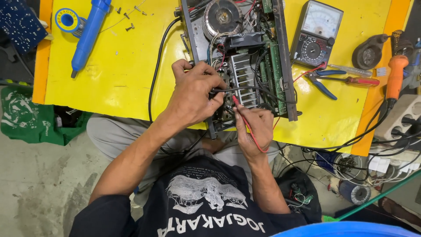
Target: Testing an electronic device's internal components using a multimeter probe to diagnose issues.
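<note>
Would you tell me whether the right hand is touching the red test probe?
Touching. The head view shows the right hand with its fingers pinched around the red test probe, whose red lead runs back across the palm toward the wrist.

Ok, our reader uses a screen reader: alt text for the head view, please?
A person's left hand holds a black probe and the right hand a red probe against an opened electronic unit on a yellow table. A meter, pliers and blue pump lie nearby.
</note>
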